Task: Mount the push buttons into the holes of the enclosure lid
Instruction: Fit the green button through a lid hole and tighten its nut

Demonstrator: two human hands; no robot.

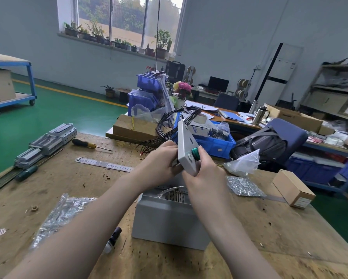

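Observation:
I hold the grey enclosure lid upright above the open grey enclosure box. A green push button sits in the lid's lowest hole; two empty holes show higher up. My left hand grips the lid's left edge from behind. My right hand holds the lid's lower right corner, its thumb and fingers pinched around the green button. Another black-bodied button lies on the table left of the box.
Bags of hardware lie left and right of the box. A steel ruler, screwdrivers, terminal blocks, a small carton, a blue bin and black wires crowd the wooden table.

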